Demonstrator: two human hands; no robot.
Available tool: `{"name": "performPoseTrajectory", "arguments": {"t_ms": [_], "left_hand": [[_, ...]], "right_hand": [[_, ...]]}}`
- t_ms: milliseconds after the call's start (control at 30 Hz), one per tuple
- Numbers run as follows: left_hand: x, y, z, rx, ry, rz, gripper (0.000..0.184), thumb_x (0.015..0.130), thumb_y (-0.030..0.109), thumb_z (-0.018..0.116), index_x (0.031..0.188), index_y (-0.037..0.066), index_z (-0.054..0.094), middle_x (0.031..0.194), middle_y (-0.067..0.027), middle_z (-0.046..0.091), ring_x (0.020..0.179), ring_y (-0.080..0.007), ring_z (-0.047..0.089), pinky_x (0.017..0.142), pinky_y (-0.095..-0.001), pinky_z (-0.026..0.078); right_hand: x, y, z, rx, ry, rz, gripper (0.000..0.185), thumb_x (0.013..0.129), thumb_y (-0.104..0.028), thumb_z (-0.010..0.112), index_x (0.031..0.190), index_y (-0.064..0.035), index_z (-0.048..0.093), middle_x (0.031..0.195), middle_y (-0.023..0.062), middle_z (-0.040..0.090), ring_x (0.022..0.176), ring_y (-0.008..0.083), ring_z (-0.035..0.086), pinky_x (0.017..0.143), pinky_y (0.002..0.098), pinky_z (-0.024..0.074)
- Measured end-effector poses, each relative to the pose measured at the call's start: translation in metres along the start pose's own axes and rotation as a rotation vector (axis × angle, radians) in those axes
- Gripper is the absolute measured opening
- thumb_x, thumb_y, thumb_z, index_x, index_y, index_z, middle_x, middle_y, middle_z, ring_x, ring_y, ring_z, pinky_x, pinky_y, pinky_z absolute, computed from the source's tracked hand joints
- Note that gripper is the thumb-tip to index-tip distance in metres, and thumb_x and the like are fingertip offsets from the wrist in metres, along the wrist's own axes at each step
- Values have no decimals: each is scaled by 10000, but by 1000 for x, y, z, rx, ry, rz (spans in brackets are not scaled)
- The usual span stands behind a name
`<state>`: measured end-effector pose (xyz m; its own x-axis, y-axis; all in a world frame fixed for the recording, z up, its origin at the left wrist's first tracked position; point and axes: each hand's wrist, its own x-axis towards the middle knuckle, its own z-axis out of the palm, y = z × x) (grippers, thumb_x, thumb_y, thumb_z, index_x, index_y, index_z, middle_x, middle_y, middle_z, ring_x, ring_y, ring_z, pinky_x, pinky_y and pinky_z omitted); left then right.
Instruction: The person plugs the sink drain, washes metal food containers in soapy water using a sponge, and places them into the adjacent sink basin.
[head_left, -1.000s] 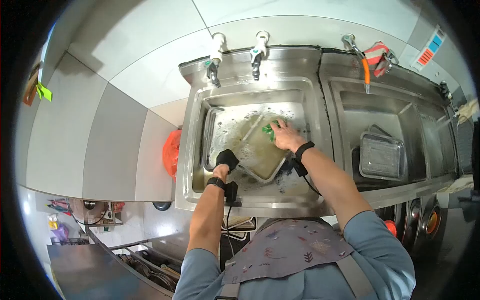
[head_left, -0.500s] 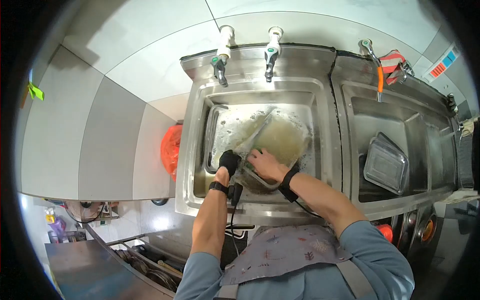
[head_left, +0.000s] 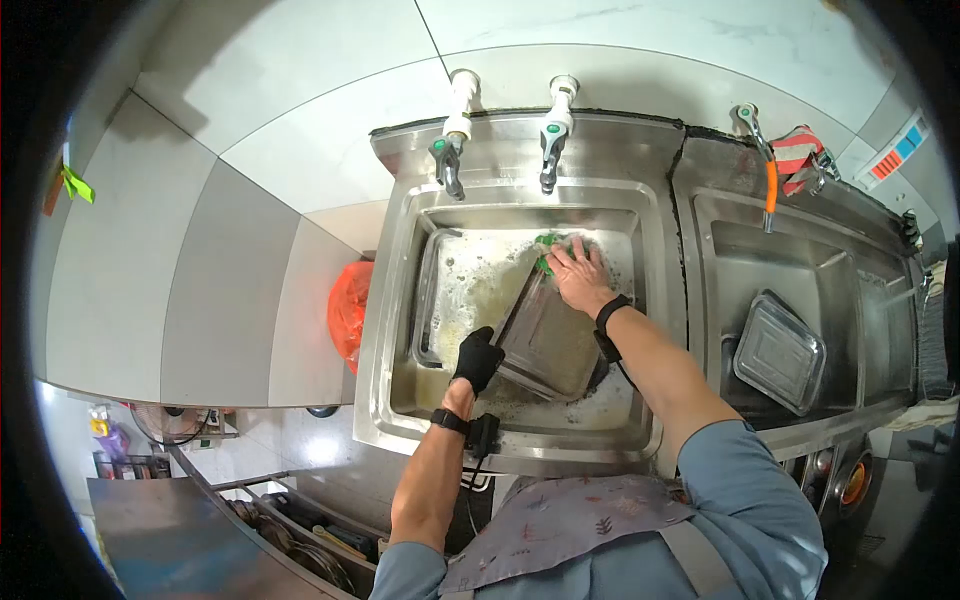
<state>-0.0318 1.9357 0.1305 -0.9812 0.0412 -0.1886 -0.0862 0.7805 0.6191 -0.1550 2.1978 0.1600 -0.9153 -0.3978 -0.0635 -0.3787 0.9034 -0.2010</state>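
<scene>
Tray (head_left: 550,335) (one held), two hands (head_left: 480,360) (head_left: 582,276), one pad (head_left: 545,242)

MARKINGS: NO LEGIBLE TEXT

Wall label (head_left: 893,153), far right: orange-red and blue blocks; any lettering too small to read.
Left tap (head_left: 449,162): green disc on handle, mark unreadable.
Middle tap (head_left: 551,158): green disc on handle, likewise unreadable.
Words, brands, numbers: none readable.

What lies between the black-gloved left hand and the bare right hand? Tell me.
In the head view, a clear, rectangular, plastic-looking container spans that stretch, with green scrubbing material showing by the right hand.
</scene>
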Motion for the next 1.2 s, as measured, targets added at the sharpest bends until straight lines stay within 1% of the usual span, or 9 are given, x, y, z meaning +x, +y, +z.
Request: {"name": "performPoseTrajectory", "arguments": {"t_ms": [133, 333, 500, 600, 633, 767, 900, 1000, 1200], "left_hand": [[-3, 18, 1, -337, -48, -119, 630, 719, 5, 645, 1342, -36, 565, 1174, -240, 684, 1058, -350, 672, 873, -377, 534], [-7, 30, 7, -902, -148, -119, 504, 822, -59, 536, 1319, 2, 588, 930, -37, 653, 702, -98, 532, 610, -259, 454], [-3, 23, 0, -589, -181, 72, 278, 847, -34, 577, 1112, -15, 660, 931, -96, 678, 796, -136, 600, 700, -276, 482], [10, -28, 17, -151, -241, 477, 249, 842, 0, 632, 1088, -25, 658, 895, -125, 715, 826, -203, 667, 728, -325, 518], [7, -19, 14, -151, -238, 481, 249, 842, 0, 632, 1088, -25, 658, 895, -125, 715, 826, -203, 667, 728, -325, 518], [-11, 17, -7, -451, -303, 74, 234, 842, 62, 674, 1052, -40, 673, 749, -68, 653, 694, -135, 581, 642, -298, 479], [-25, 28, -28, -612, -327, -48, 315, 833, 117, 710, 1088, -63, 671, 730, -67, 642, 640, -122, 562, 587, -300, 456], [-27, 28, -31, -468, -278, 20, 385, 820, 137, 717, 1140, -69, 664, 747, -75, 652, 637, -134, 573, 593, -310, 464], [-30, 62, -37, -184, -126, 96, 482, 755, 199, 670, 1140, -91, 659, 808, -266, 686, 746, -338, 679, 705, -420, 510]], "right_hand": [[2, -29, 2, 133, -165, 122, 535, 945, -138, 467, 1476, -82, 428, 1616, 102, 281, 1465, 458, 224, 1172, 636, 253], [-38, -70, 16, 257, -217, 89, 591, 892, -166, 551, 1442, 7, 423, 1547, 193, 325, 1340, 537, 353, 1094, 659, 344], [-82, -85, -6, 208, -455, -176, 585, 843, -91, 554, 1402, 45, 445, 1516, 250, 351, 1266, 514, 454, 1046, 592, 422], [-104, -76, -25, 29, -537, -327, 619, 821, -73, 586, 1387, 123, 429, 1447, 332, 378, 1235, 531, 470, 993, 582, 460], [-109, -69, -23, -132, -579, -435, 625, 814, -65, 595, 1373, 157, 427, 1427, 361, 382, 1225, 539, 475, 973, 582, 472], [-102, -38, -30, -124, -692, -145, 487, 877, -85, 602, 1257, 209, 519, 1373, 435, 363, 1238, 589, 444, 938, 621, 483], [-85, -9, -35, -269, -587, -63, 411, 880, -66, 591, 1208, 180, 563, 1396, 397, 357, 1267, 581, 416, 954, 566, 503], [-79, -13, -58, 159, -109, 168, 407, 977, -90, 449, 1351, 71, 434, 1401, 334, 389, 1246, 517, 471, 995, 525, 496], [-32, -17, -19, 57, 155, -199, 433, 988, -111, 451, 1411, -23, 417, 1476, 180, 402, 1373, 460, 393, 1090, 504, 457]]}}
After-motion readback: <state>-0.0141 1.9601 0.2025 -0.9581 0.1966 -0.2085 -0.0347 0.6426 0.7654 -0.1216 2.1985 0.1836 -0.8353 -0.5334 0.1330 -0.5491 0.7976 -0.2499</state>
